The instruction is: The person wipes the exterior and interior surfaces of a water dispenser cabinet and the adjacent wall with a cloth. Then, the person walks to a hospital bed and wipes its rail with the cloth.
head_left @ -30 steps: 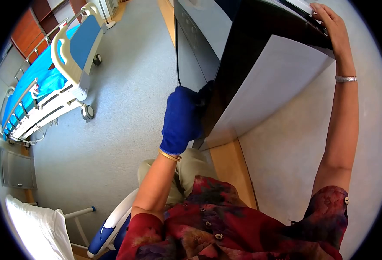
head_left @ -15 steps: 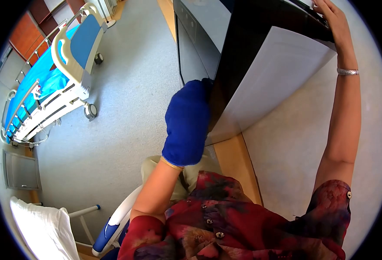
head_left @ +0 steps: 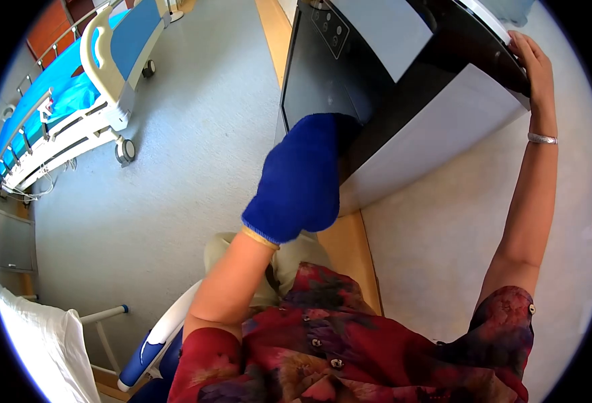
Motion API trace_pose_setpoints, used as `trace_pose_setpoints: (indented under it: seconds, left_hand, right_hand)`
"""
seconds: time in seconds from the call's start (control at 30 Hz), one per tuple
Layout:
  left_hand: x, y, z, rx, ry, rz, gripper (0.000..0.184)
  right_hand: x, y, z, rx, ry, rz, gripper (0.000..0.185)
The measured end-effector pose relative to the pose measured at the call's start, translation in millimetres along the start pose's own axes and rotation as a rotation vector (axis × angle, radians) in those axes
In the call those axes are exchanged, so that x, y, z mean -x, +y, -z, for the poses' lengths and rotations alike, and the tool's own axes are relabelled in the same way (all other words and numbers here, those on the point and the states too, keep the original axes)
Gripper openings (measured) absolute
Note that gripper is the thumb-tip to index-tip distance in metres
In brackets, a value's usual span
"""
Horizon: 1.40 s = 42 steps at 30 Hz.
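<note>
A black and grey cabinet-like appliance, looking like a water dispenser (head_left: 390, 141), stands against the wall, with printed button symbols on its dark front panel (head_left: 329, 74). My left hand (head_left: 303, 178) is covered by a blue cloth mitt, its far end touching the dark front near the side edge. The mitt hides the fingers. At the far top edge of the appliance, my right hand (head_left: 534, 70) grips the rim beside a white part, fingers bent over it. A silver bracelet (head_left: 542, 138) circles that wrist.
On the left is a hospital bed (head_left: 108, 60) with rails, wheels and blue covers. A white cloth (head_left: 37, 336) hangs over a frame at lower left, near a blue and white armrest (head_left: 151, 346). A wooden baseboard (head_left: 350, 252) runs along the wall.
The view has shifted, showing more of the appliance's front panel and its buttons. My mitt-covered left hand has tilted further across the front. My right hand keeps to the top edge.
</note>
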<state>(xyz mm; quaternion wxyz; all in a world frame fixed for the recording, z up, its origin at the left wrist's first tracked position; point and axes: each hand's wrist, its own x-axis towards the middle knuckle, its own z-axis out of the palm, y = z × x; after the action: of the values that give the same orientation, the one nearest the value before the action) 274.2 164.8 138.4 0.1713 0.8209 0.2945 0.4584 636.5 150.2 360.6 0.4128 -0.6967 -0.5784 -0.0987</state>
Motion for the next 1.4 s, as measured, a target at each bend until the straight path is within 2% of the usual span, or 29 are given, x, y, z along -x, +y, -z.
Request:
trace_pose_setpoints:
  seconds: [0.07,0.2,0.27,0.3,0.37,0.5,0.57,0.6,0.67,0.7,0.77,0.8,0.87,0.9,0.97,1.0,1.07,1.13,1.2,1.23,1.27,1.4]
  left_hand:
    - [-6,-6,9,0.006,-0.267,-0.052,0.052]
    - [-4,-14,-5,0.205,-0.15,0.075,0.05]
    - [8,-28,-18,0.052,-0.108,-0.057,0.037]
    - [14,-29,-20,0.056,-0.104,-0.057,0.037]
    - [22,-28,-21,-0.214,-0.27,-0.01,0.021]
    - [35,-62,-48,-0.071,-0.204,-0.053,0.021]
    - [40,-69,-48,-0.094,-0.184,-0.244,0.022]
    - [46,-71,-51,-0.094,-0.182,-0.244,0.022]
    - [59,-76,-60,-0.045,-0.236,-0.02,0.025]
    - [61,-77,-63,-0.048,-0.236,-0.021,0.025]
    - [63,-76,-66,0.22,-0.326,0.402,0.019]
    - [63,-74,-65,0.221,-0.332,0.403,0.019]
    - [58,-68,-56,-0.069,-0.15,-0.063,0.031]
    - [51,-62,-49,-0.071,-0.155,-0.065,0.031]
    - [31,-50,-37,-0.093,-0.052,-0.282,0.028]
    - [22,-45,-31,-0.094,-0.055,-0.284,0.028]
    - [7,-36,-25,-0.111,0.118,-0.321,0.015]
    - [-10,-25,-29,-0.094,0.183,-0.299,0.011]
    - [-21,-16,-33,-0.401,0.241,-0.227,0.014]
    - [-21,-5,-34,-0.008,0.397,-0.151,0.021]
    - [-18,0,-36,-0.007,0.395,-0.15,0.021]
    - [-1,10,-46,-0.021,0.324,0.174,0.027]
  right_hand:
    - [2,-1,0,-0.055,0.021,-0.028,0.041]
    - [0,-2,-1,-0.013,0.01,-0.024,0.038]
    - [0,-1,-2,-0.055,0.036,-0.014,0.043]
    - [2,-1,-1,-0.05,0.035,-0.011,0.043]
    - [2,-2,-2,-0.065,0.037,-0.032,0.041]
    - [3,-2,-2,-0.072,0.038,-0.024,0.04]
    - [2,-1,-3,-0.084,0.04,-0.035,0.04]
    - [3,-2,-3,-0.084,0.04,-0.033,0.04]
    - [5,-6,-5,-0.104,0.059,-0.043,0.04]
    - [5,-6,-4,-0.107,0.06,-0.043,0.04]
    - [4,-5,-3,-0.052,0.038,-0.005,0.041]
    - [4,-4,-3,-0.051,0.037,-0.01,0.041]
    - [2,-4,-3,-0.061,0.027,-0.016,0.034]
    - [2,-3,-2,-0.063,0.029,-0.021,0.034]
    - [3,-3,-2,-0.125,0.04,-0.051,0.036]
    - [4,-4,-2,-0.127,0.043,-0.054,0.036]
    - [5,-7,-3,-0.099,0.044,-0.055,0.038]
    - [6,-8,-4,-0.109,0.044,-0.045,0.039]
    - [7,-8,-4,-0.116,0.043,-0.038,0.039]
    - [8,-10,-3,-0.101,0.046,-0.046,0.04]
    - [8,-10,-3,-0.088,0.048,-0.052,0.04]
    - [6,-7,-2,-0.084,0.059,-0.042,0.04]
